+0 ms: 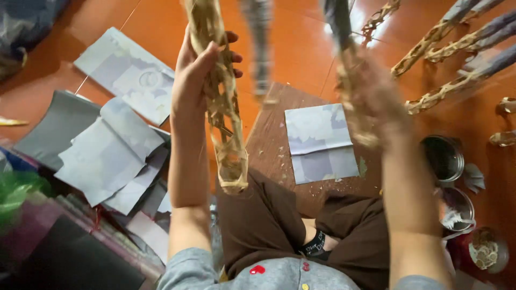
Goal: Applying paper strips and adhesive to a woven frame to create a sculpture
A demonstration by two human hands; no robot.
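left hand (pixel 196 72) clamped on woven tube (pixel 223 102) | right hand (pixel 376 102) blurred — grip unclear | paper sheet (pixel 320 142) on board edge

You have no packages, labels, signs or screens in view here, at least none I can tell apart.

even bright indoor light, glare patch on orange floor (pixel 357 19) at top, soft shadows, heavy motion blur on right hand (pixel 376 102), left hand (pixel 193 75) fairly sharp, slight wide-angle stretch at edges
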